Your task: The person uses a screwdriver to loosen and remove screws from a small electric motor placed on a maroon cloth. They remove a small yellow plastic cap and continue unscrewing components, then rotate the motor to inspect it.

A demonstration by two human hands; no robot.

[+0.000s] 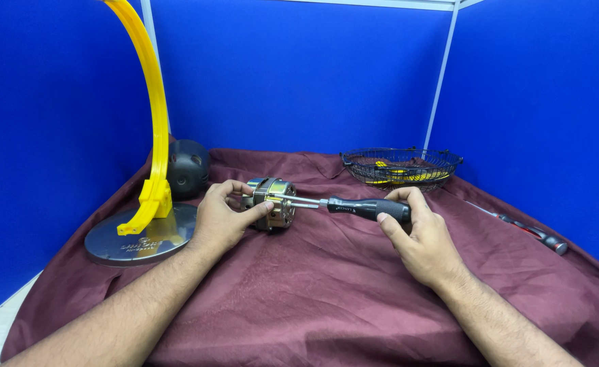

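1. Hands meet over the middle of a table draped in maroon cloth (299,299), with blue partition walls (299,75) closing it in on three sides
2. Left hand (221,217) is wrapped around a small metal motor (272,202), fingers curled over its near and far sides, holding it steady on the cloth
3. Right hand (418,234) is closed on the black handle of a screwdriver (354,206); the shaft lies almost level, pointing left, with its tip against the motor's face
4. Far right stands a dark wire basket (401,166) with yellow pieces inside
5. Near the right edge lies a second screwdriver (530,232), red and black, well apart from both hands
6. On the left, a round metal base plate (139,234) carries a tall yellow curved arm (153,102), and a black rounded object (188,166) sits just behind it
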